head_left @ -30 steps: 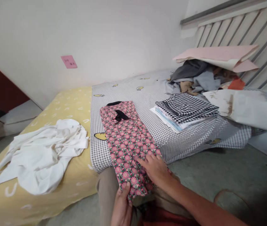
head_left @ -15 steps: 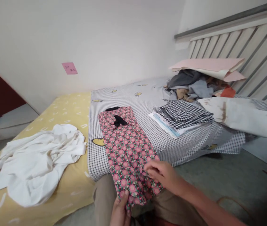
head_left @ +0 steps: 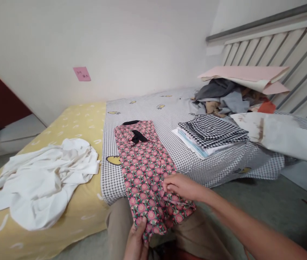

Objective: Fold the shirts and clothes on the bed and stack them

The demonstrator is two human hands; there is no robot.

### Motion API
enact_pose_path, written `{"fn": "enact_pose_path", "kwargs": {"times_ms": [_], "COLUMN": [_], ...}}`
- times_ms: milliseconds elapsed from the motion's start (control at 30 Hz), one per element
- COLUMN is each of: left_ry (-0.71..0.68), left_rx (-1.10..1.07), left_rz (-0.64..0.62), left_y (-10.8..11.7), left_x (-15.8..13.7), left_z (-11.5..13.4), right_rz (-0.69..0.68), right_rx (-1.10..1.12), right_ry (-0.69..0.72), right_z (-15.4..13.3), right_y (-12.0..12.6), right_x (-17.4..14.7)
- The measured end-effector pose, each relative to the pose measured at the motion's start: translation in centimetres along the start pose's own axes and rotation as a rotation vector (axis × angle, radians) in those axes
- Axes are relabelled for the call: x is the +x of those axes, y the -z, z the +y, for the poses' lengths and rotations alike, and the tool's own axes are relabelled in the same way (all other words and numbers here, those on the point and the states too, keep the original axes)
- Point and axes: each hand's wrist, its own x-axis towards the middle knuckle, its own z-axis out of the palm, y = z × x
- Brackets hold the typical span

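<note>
A pink floral dress (head_left: 145,162) with black trim and a black bow near its top lies folded long and narrow. Its upper part rests on the checked sheet, and its lower end hangs over the bed edge onto my lap. My left hand (head_left: 137,234) grips the bottom hem, thumb on top of the cloth. On the right side of the dress, my right hand (head_left: 179,186) has curled fingers closed on the fabric, which puckers just below them. The right fingertips are partly hidden.
A crumpled white garment (head_left: 42,184) lies on the yellow sheet (head_left: 88,224) at left. Right of the dress stands a folded stack topped by black-and-white checked cloth (head_left: 213,130). Behind it are heaped clothes (head_left: 218,92), pink board (head_left: 245,74) and a stained white piece (head_left: 280,133).
My right hand has moved slightly left and up, its fingers now closed on the cloth. The lower right edge of the dress has spread rightward. My left hand keeps its hold.
</note>
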Motion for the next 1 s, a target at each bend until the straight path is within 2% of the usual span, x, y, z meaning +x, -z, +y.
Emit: {"fn": "enact_pose_path", "kwargs": {"times_ms": [67,133,200,300,400,467,567,667,733,833,900,1000], "left_ry": [-0.006,-0.018,-0.036,-0.061,-0.053,-0.042,-0.025,-0.009,0.002,0.022,0.015,0.007], "left_rx": [0.014,0.036,0.047,0.053,0.053,0.042,0.022,0.008,0.004,0.008,0.028,0.053], "left_rz": [0.006,0.001,-0.014,-0.016,0.0,0.014,0.01,-0.033,-0.036,-0.025,-0.004,0.044], "left_y": [-0.2,-0.3,-0.4,-0.2,0.1,0.2,0.2,0.2,0.5,1.4,2.0,2.3], "left_x": [0.0,-0.1,-0.4,-0.9,-1.1,-1.0,-0.7,-0.1,0.4,1.2,1.7,2.0], "left_z": [-0.2,-0.3,-0.3,-0.3,-0.3,-0.3,-0.3,-0.3,-0.4,-0.7,-1.0,-1.5], "right_rz": [0.049,0.095,0.088,-0.042,-0.114,-0.079,-0.033,-0.067,-0.136,-0.236,-0.308,-0.5], "right_rx": [0.182,0.169,-0.031,-0.379,-0.475,-0.364,-0.061,0.135,0.156,0.027,0.018,0.336], "right_ry": [0.083,0.083,0.021,-0.067,-0.11,-0.083,0.057,0.173,0.194,0.127,0.042,-0.075], "right_z": [-0.4,-1.0,-1.5,-1.4,-0.7,-0.3,-0.2,-0.4,-0.4,-0.2,-0.1,-0.2], "right_y": [0.9,1.1,0.4,-1.8,-3.1,-2.7,-0.7,0.6,0.2,-1.6,-2.4,-1.9], "right_x": [-0.9,-1.1,-0.6,0.8,1.5,1.2,-0.2,-1.4,-1.7,-1.6,-1.5,-1.1]}}
